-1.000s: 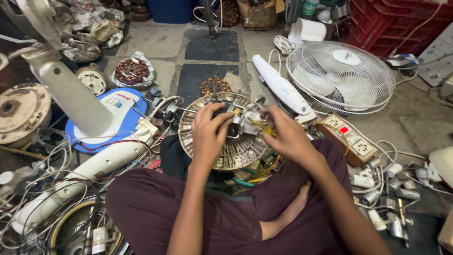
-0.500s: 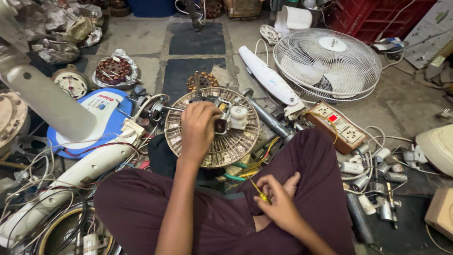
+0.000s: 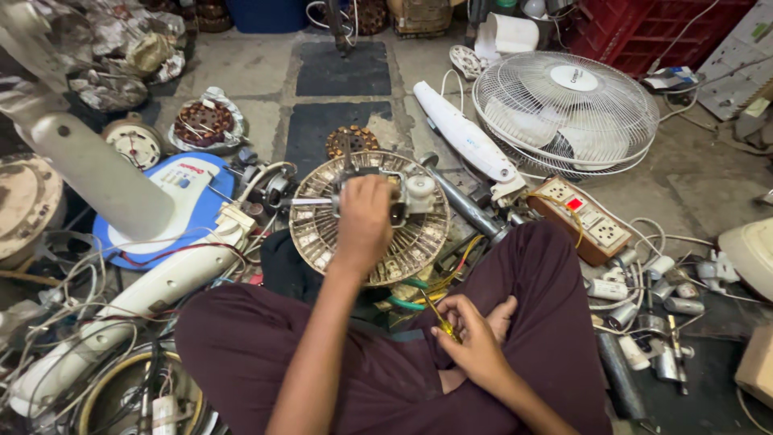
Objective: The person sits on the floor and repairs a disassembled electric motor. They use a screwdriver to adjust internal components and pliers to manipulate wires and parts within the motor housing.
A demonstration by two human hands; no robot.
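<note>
I sit cross-legged on the floor in dark maroon trousers. My left hand [image 3: 364,221] grips the small motor at the middle of a round wire fan guard [image 3: 316,234] that lies flat in front of my knees. A white plastic knob [image 3: 420,190] sits on the guard just right of that hand. My right hand [image 3: 469,334] rests low over my lap beside my bare foot, closed on a thin yellow-handled tool [image 3: 439,321].
A blue and white fan base [image 3: 189,189] and its white column [image 3: 88,173] lie at left among tangled wires. A white fan cage [image 3: 565,106], a white blade housing [image 3: 463,133] and a power strip [image 3: 584,217] lie at right, with small cylinders [image 3: 656,318] scattered nearby.
My right hand left the fan guard and dropped to my lap with the yellow tool. My left hand stayed on the motor.
</note>
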